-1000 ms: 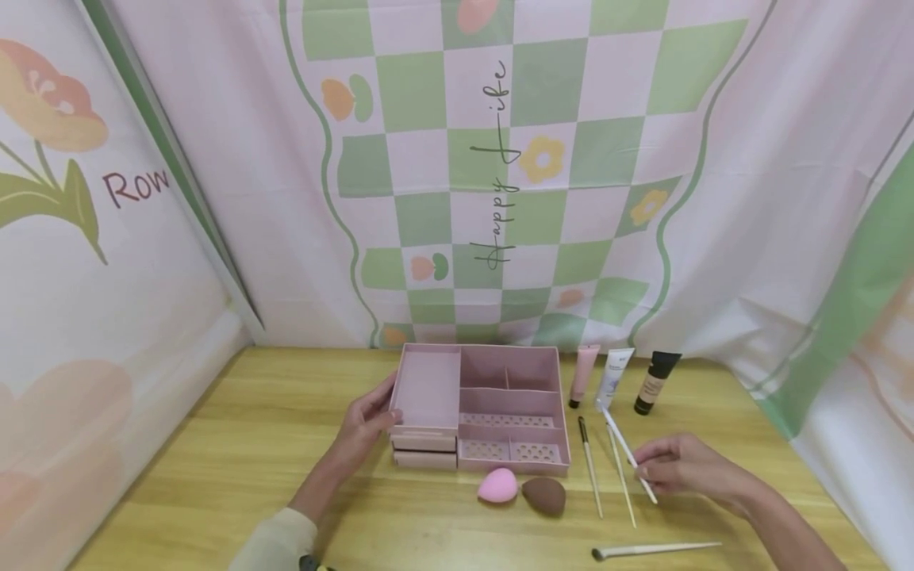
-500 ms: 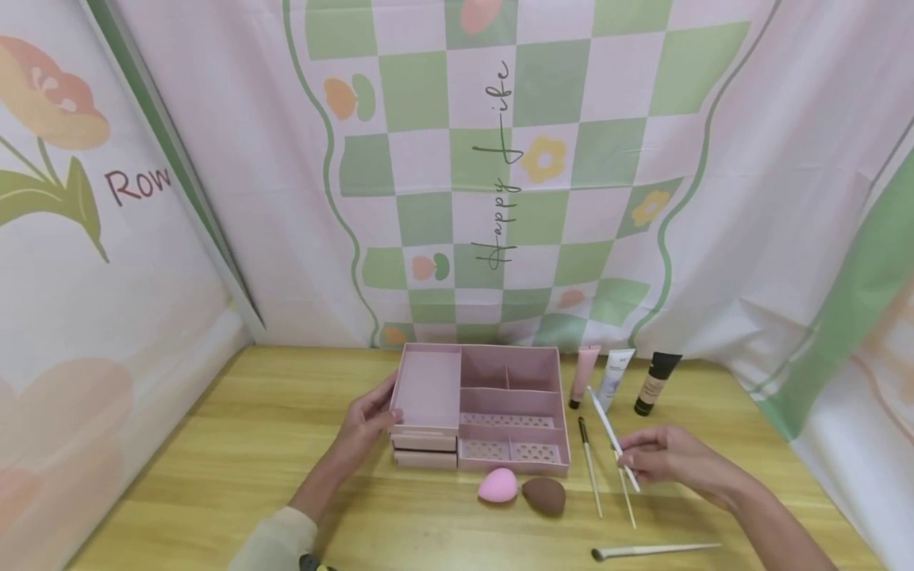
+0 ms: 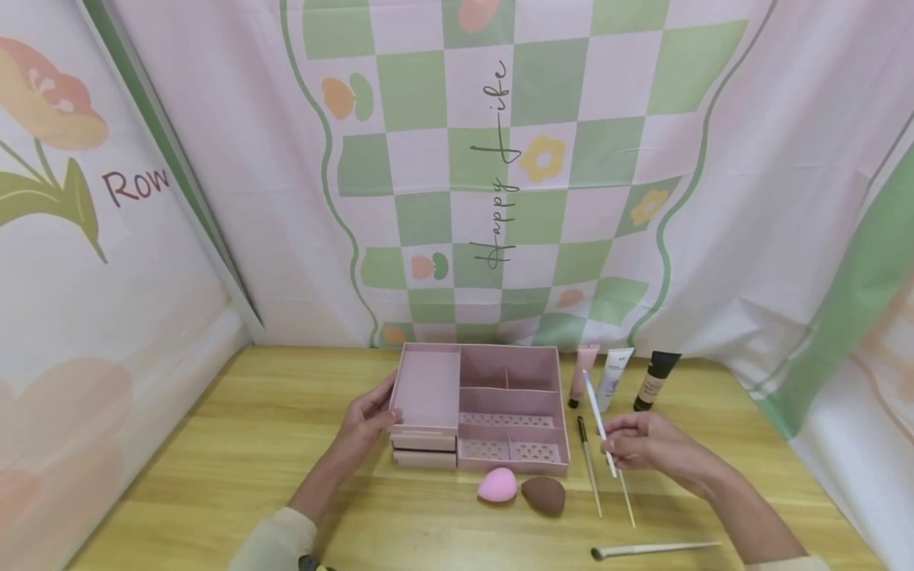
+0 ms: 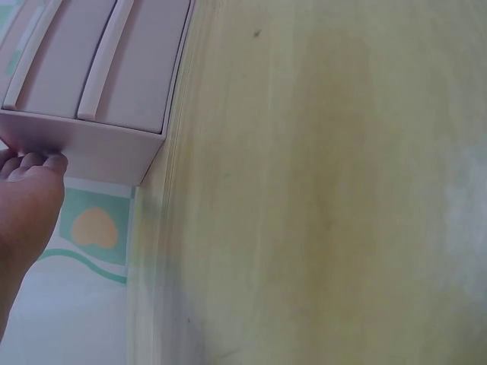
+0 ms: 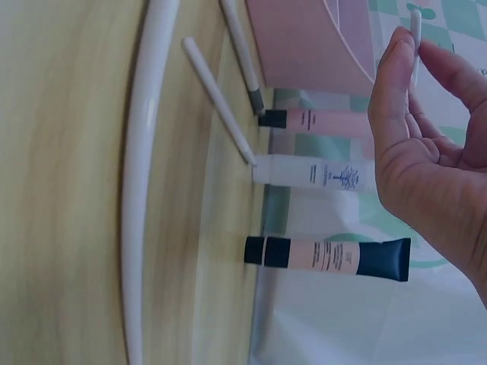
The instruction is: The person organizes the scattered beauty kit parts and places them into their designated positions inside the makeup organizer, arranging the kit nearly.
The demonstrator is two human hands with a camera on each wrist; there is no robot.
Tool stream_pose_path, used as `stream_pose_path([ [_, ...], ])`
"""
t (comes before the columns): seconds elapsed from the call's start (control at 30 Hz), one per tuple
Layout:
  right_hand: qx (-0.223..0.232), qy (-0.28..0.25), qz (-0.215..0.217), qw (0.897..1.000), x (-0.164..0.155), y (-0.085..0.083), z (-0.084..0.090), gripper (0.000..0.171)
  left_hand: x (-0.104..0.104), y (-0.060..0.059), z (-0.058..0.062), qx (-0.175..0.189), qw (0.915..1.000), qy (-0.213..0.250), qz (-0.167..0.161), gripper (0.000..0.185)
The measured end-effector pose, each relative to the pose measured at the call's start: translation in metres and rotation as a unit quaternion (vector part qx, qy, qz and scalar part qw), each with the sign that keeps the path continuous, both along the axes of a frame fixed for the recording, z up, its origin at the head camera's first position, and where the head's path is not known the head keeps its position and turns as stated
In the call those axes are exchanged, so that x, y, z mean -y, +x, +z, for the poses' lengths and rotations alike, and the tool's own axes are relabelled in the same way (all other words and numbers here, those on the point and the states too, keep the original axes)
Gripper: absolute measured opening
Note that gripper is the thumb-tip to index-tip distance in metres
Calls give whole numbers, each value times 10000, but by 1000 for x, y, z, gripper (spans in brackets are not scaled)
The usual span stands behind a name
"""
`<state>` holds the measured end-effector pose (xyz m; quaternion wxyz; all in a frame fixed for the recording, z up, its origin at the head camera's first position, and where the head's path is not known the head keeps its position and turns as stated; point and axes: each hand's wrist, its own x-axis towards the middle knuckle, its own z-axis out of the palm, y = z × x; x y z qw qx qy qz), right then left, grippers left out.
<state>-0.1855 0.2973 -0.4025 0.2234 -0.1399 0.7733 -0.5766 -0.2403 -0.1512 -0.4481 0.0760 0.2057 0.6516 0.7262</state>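
Note:
My left hand [image 3: 360,428] holds the left side of a pink makeup organizer [image 3: 428,388], its thumb at the front corner. In the left wrist view its fingers [image 4: 34,161] lie against the organizer's side wall [image 4: 106,152]. My right hand [image 3: 660,452] pinches a slim white makeup brush [image 3: 598,416] between thumb and fingers, raised above the table and tilted. In the right wrist view only a short piece of this brush [image 5: 415,30] shows. Under it lie a dark-tipped brush [image 3: 589,468] and another thin brush [image 3: 626,500], partly hidden by the hand.
A pink sponge [image 3: 497,485] and a brown sponge [image 3: 544,496] lie before the organizer. Another brush [image 3: 657,549] lies near the front edge. At the back right stand a pink tube [image 3: 580,385], a white tube [image 3: 612,381] and a black-capped beige tube [image 3: 654,385]. A printed curtain hangs behind.
My right hand has moved left and slightly back with the white brush, which has turned more upright and now crosses in front of the pink tube. The left hand stays put.

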Motion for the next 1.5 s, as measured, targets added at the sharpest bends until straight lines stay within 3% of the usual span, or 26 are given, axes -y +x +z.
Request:
stream_pose_path([
  [0.3, -42, -207, -306, 9993, 14, -5, 5, 33, -1, -1, -1, 113, 9998, -86, 164, 70],
  [0.5, -108, -87, -494, 9987, 27, -9, 7, 51, -1, 0, 1, 187, 9995, -186, 160, 70],
  [0.67, -60, -213, -491, 9985, 36, -13, 8, 44, -1, 0, 1, 188, 9993, -256, 181, 70],
  [1.07, 224, -361, -586, 9974, 56, -16, 10, 59, -1, -1, 0, 208, 9995, -160, 175, 71],
  [1.5, 315, -615, -483, 9964, 72, -22, 11, 32, -2, 0, 1, 266, 9994, -57, 214, 71],
])
